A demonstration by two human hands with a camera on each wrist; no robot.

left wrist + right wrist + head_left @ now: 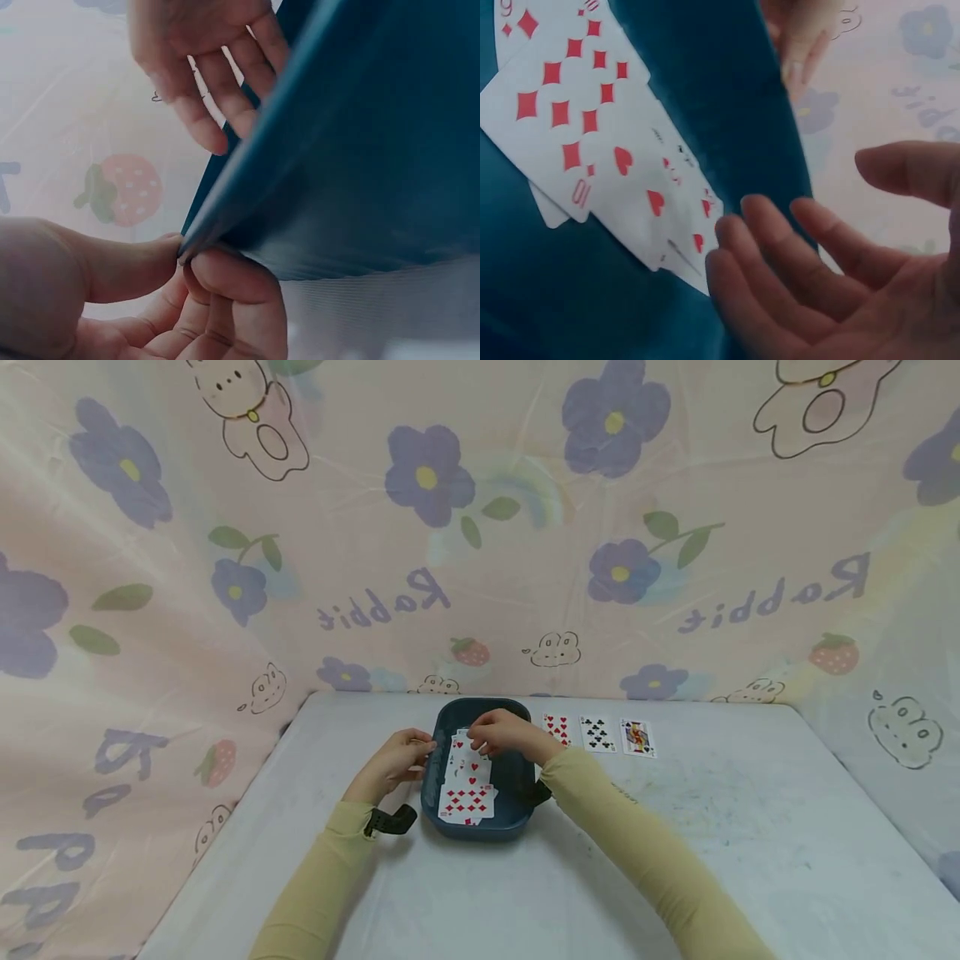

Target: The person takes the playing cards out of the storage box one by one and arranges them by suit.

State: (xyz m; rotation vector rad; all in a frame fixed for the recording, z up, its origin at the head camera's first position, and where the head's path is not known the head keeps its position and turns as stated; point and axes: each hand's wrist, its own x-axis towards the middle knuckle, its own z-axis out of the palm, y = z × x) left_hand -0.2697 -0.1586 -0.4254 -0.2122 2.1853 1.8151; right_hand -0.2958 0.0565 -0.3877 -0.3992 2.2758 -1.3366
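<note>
A dark blue rectangular tub (516, 789) stands on the table with several overlapping playing cards inside. The ten of diamonds (555, 112) lies on top at the near end, and heart cards (634, 184) stretch beyond it. My left hand (392, 762) pinches the tub's left rim between thumb and fingers, as the left wrist view shows. Over the far end of the cards hovers my right hand (513, 732). In the right wrist view its fingers (765, 232) are loosely extended, thumb well apart, and nothing is between them. The fingertips look close to the heart cards; contact is unclear.
Right of the tub, a row of face-up cards lies on the white table (720, 843): a heart card (557, 729), a club card (597, 734) and a picture card (638, 737). A printed curtain (510, 568) hangs behind the table and along both sides.
</note>
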